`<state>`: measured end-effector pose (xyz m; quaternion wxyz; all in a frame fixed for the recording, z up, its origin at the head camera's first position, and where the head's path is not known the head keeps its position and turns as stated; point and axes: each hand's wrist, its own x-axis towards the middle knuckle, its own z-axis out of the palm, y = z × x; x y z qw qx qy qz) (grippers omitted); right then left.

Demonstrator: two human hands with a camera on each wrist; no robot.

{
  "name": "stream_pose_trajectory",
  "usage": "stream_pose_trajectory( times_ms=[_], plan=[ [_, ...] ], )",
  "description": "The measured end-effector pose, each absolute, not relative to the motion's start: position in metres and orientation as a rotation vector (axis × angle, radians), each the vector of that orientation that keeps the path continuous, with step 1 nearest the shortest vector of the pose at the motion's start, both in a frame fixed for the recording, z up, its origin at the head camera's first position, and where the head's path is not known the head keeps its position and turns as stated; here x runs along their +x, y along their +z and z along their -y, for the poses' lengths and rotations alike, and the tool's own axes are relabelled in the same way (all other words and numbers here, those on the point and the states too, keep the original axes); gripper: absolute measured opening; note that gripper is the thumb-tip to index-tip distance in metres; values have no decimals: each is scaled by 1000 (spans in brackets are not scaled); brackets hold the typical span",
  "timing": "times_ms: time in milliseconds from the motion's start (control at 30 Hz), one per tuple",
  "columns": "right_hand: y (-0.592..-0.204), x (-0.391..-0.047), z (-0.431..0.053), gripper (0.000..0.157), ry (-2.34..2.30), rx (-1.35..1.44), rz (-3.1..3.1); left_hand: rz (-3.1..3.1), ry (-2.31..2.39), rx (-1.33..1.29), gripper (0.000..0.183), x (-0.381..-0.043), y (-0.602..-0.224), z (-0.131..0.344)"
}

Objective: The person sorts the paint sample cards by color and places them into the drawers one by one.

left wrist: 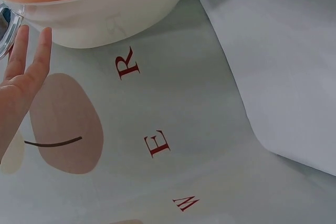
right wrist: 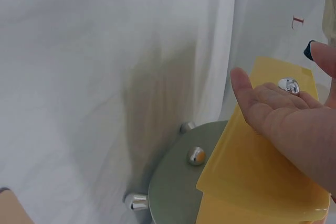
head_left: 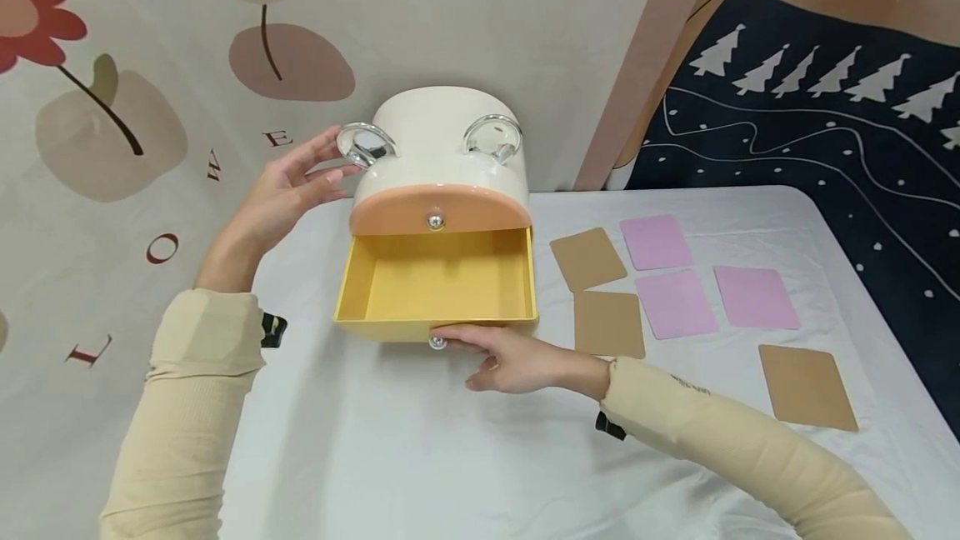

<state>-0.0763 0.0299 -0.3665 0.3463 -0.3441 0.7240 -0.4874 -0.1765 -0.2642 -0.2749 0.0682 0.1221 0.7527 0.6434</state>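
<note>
A white, round-topped drawer cabinet stands against the wall. Its yellow drawer is pulled out, and the inside looks bare. Above it the orange drawer front is closed; a green front shows below in the right wrist view. My left hand is beside the cabinet, fingers extended at the left silver ring. My right hand lies along the yellow drawer's front, its fingers straight by the silver knob and the thumb held apart.
Brown cards and pink cards lie on the white-covered table right of the cabinet. A second silver ring is on the cabinet's right. A printed cloth hangs behind, and a dark tree-patterned cloth is at the right.
</note>
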Motion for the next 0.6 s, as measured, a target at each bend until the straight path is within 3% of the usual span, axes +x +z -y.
stream_pose_trajectory(
  times_ms=[600],
  plan=[
    [-370, -70, -36, 62, -1278, -946, -1820, -2262, 1936, 368, 55, -177, -274, 263]
  ],
)
